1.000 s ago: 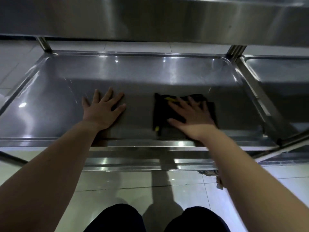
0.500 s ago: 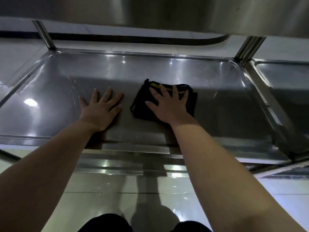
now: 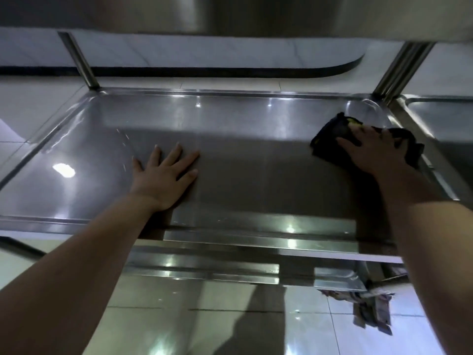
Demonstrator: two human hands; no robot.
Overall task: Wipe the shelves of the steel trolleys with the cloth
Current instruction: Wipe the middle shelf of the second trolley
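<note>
A steel trolley shelf (image 3: 230, 139) with a raised rim fills the middle of the head view. My left hand (image 3: 166, 175) lies flat on it, fingers spread, left of centre. A black cloth (image 3: 330, 134) with a yellow edge sits near the shelf's far right corner. My right hand (image 3: 371, 152) presses flat on the cloth with its fingers straight, covering its middle. Part of the cloth bunches against the right rim.
An upper steel shelf (image 3: 230, 14) overhangs close above. A second trolley's shelf (image 3: 440, 119) adjoins on the right, past the upright posts (image 3: 399, 70). Another post (image 3: 79, 60) stands at the far left corner. A lower shelf edge (image 3: 204, 267) and tiled floor lie below.
My right hand has slid the cloth from the shelf's middle to the far right corner. My left hand has stayed flat in the same spot.
</note>
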